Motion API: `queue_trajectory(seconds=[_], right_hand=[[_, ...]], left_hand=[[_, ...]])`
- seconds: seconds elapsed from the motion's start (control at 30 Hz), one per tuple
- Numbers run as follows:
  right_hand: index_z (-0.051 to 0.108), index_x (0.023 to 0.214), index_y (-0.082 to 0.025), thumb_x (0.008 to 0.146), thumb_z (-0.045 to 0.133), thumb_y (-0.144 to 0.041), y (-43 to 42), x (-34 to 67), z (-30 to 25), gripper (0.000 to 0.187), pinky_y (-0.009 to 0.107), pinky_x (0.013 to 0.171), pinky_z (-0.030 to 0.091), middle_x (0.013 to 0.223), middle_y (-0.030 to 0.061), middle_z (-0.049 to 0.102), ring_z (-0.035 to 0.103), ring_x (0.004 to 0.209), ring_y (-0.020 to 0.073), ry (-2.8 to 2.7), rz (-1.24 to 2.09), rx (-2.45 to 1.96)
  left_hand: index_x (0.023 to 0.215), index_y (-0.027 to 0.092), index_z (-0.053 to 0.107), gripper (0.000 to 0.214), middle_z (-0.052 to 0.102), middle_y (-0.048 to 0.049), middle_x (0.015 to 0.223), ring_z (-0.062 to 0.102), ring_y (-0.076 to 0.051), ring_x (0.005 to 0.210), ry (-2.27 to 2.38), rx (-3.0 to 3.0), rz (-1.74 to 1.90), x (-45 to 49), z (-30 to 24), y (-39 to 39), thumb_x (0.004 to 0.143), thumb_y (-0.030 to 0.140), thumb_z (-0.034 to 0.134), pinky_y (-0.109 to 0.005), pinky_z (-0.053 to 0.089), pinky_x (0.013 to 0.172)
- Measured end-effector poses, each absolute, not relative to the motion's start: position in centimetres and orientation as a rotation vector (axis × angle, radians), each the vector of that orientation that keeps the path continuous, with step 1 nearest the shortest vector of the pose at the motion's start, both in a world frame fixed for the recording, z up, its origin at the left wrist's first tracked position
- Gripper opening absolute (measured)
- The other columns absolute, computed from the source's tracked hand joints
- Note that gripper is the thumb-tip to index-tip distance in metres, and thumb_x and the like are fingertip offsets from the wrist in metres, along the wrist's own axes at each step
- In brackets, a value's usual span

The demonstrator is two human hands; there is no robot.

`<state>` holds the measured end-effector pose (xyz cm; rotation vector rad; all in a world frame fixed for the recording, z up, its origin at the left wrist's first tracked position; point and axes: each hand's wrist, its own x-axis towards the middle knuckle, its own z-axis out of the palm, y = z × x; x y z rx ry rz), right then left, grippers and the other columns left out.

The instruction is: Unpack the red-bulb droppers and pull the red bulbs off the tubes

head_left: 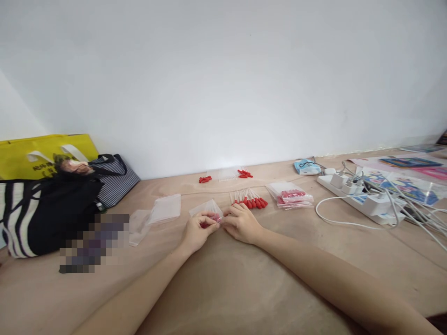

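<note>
My left hand and my right hand meet at the middle of the wooden table. Both pinch the near end of a small clear plastic bag with red-tipped pieces showing between the fingers. Just behind my right hand lies a row of clear droppers with red bulbs. A stack of filled clear bags sits to its right. Empty clear bags lie to the left of my left hand.
Striped and black bags and a yellow bag stand at the left against the wall. More red pieces lie by the wall. A white power strip with plugs and cables, and colourful sheets, fill the right.
</note>
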<state>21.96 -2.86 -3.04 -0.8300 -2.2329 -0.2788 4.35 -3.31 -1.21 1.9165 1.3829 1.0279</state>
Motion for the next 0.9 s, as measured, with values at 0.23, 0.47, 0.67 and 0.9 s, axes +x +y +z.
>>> queue_trajectory(seconds=[0.23,0.47,0.67,0.9], right_hand=[[0.062,0.073,-0.019,0.079,0.047,-0.017,-1.9,21.1,-3.0,0.016,0.029,0.068,0.028,0.076,0.001,0.06,0.044,0.073,0.0137,-2.177,-0.39,-0.707],[0.059,0.068,-0.016,0.077,0.047,-0.012,-2.0,21.0,-2.8,0.016,0.028,0.067,0.028,0.077,0.0018,0.06,0.042,0.072,0.0132,-2.187,-0.357,-0.642],[0.059,0.069,-0.017,0.075,0.049,-0.011,-2.2,20.7,-2.9,0.013,0.029,0.068,0.027,0.079,0.002,0.059,0.042,0.076,0.0134,-2.214,-0.331,-0.668],[0.06,0.068,-0.02,0.074,0.053,-0.016,-3.1,20.1,-2.6,0.009,0.031,0.073,0.026,0.092,0.0021,0.056,0.044,0.085,0.0152,-2.326,-0.244,-0.735]], left_hand=[[0.058,0.017,0.065,0.01,0.062,-0.0057,0.09,0.058,-0.019,0.088,1.332,1.837,1.053,4.1,-1.1,-3.2,0.06,0.027,0.064,-0.035,0.044,0.083],[0.057,0.016,0.065,0.018,0.063,-0.006,0.085,0.058,-0.018,0.081,1.354,1.866,1.13,4.3,-1.6,-3.1,0.063,0.033,0.061,-0.03,0.046,0.075],[0.055,0.016,0.059,0.017,0.064,-0.0046,0.074,0.059,-0.016,0.071,1.309,1.927,1.186,4.7,-2.4,-3.0,0.066,0.029,0.054,-0.028,0.047,0.067],[0.062,0.015,0.058,0.021,0.063,-0.0038,0.07,0.057,-0.015,0.062,1.499,1.869,1.259,4.0,-2.9,-2.1,0.069,0.034,0.05,-0.026,0.045,0.059]])
